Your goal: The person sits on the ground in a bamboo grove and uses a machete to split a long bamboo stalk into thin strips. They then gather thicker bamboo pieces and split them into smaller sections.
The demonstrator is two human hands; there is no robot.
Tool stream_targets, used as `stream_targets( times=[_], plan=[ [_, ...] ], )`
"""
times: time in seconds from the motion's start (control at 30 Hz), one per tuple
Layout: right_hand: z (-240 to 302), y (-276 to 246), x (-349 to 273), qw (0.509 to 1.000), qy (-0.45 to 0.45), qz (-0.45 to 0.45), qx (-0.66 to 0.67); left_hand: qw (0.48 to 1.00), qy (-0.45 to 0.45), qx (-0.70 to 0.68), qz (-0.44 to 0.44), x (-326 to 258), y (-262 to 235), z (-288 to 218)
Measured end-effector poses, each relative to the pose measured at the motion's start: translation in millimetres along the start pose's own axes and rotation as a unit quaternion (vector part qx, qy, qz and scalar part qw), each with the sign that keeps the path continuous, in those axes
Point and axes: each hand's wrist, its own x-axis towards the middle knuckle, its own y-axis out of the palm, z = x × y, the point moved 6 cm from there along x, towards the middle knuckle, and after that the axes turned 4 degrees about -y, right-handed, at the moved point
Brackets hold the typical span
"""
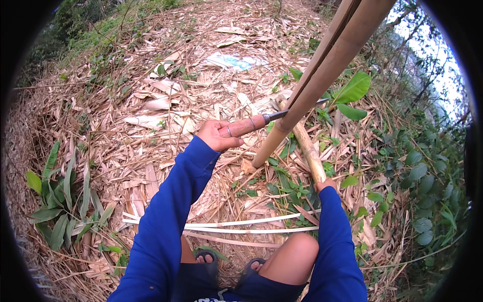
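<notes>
Left hand (217,135): one, fingers clamped on knife (261,121)
Right hand (327,184): one, fingers hidden, cannot tell
Bamboo poles (322,80): two
Strips (226,224): three

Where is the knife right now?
In the head view, the knife sits just above centre, gripped by the left hand, its blade against the big bamboo pole.

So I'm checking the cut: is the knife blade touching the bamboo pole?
Touching. The head view shows the left hand gripping the knife, whose blade runs straight into the split bamboo pole with no gap visible.
</notes>
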Motion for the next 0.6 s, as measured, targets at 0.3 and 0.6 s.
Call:
stream_targets(
  times=[0.3, 0.6],
  plan=[
    [-98.3, -156.5, -192.2, 0.93, -0.029, -0.035, 0.365, 0.98, 0.062, 0.153, -0.115, 12.0, -10.8, -8.2],
    [-21.1, -329.3, -334.8, 0.839, -0.285, -0.282, 0.367, 0.981, 0.048, 0.156, -0.102, 46.1, 0.0, -27.6]
  ],
)
